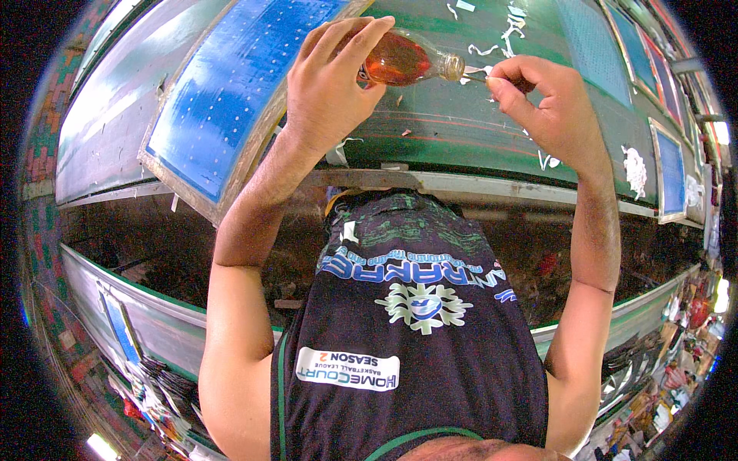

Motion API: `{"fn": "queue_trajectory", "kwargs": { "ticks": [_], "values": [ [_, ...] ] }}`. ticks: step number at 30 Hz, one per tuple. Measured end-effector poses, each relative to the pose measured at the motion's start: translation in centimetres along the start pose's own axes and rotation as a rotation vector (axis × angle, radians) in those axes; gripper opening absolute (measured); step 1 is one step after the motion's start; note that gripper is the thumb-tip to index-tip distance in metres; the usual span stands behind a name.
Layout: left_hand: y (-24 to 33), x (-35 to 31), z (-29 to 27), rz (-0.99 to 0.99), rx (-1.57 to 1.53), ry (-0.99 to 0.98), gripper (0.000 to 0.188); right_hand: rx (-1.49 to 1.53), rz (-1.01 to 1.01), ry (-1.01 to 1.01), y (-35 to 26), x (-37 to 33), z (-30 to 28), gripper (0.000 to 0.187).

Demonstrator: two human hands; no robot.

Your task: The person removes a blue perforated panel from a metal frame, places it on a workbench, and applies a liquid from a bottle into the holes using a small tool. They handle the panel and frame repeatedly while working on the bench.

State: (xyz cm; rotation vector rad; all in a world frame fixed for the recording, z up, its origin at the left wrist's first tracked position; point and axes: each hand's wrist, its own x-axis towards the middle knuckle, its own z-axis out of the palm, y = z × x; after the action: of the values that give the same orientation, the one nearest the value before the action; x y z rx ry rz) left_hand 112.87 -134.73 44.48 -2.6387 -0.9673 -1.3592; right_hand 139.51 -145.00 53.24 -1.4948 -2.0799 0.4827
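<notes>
My left hand (330, 81) is wrapped round a clear bottle (401, 61) of reddish-amber liquid. The bottle lies nearly level above the green table, its open mouth toward the right. In my right hand (546, 100), thumb and forefinger pinch a thin stick-like piece (478, 75) just off the bottle's mouth. This piece looks pale with a dark part; I cannot make out its kind, nor whether its tip touches the rim. My left fingers hide the bottle's base end.
Under my hands runs a long green table (438, 138). A wood-framed blue screen (223, 100) leans across its left part, and a smaller blue framed screen (671, 173) stands at the right. White scraps (634, 173) lie on the tabletop. Clutter (669, 384) fills the lower right.
</notes>
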Motion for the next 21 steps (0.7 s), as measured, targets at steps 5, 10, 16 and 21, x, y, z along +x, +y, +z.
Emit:
{"fn": "queue_trajectory", "kwargs": {
  "ticks": [5,10,16,21],
  "values": [
    [-0.2,-0.3,0.1,-0.029,-0.005,-0.002,0.077,0.068,0.04,0.018,0.0,0.1,-0.4,0.025],
    [0.0,-0.7,0.4,-0.045,-0.024,-0.013,0.077,0.056,0.048,0.021,-0.3,0.2,-0.7,0.023],
    [0.2,-0.9,0.3,-0.051,-0.045,-0.022,0.077,-0.035,-0.005,0.049,-0.8,0.2,-0.6,0.018],
    [0.3,-0.3,0.0,-0.007,-0.038,0.004,0.078,-0.087,-0.084,0.095,-1.4,0.1,-0.6,0.014]
  ]
}}
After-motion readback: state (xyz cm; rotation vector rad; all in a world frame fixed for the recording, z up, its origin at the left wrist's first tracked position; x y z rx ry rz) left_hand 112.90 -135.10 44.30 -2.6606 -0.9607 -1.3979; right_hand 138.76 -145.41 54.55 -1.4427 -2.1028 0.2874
